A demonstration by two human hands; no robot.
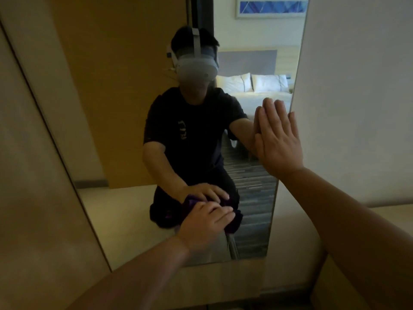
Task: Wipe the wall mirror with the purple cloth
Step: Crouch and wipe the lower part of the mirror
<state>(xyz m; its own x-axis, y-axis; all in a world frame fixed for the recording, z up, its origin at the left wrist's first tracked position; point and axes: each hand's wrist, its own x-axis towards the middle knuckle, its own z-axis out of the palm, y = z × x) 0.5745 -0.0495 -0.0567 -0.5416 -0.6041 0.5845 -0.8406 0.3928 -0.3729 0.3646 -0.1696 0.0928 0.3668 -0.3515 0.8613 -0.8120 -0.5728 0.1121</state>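
Note:
The tall wall mirror [125, 108] fills the middle of the head view. My left hand [205, 222] presses the bunched purple cloth [232, 227] flat against the lower part of the glass, fingers spread over it. Only a dark purple edge of the cloth shows past my fingers, and its reflection sits just above. My right hand [277, 139] lies open and flat near the mirror's right edge, fingers pointing up, palm on the glass.
The mirror reflects a crouching person in a dark shirt with a headset, a bed with white pillows and a striped carpet. Beige wall panels [357, 86] flank the mirror on both sides. A pale ledge [223, 278] runs below its bottom edge.

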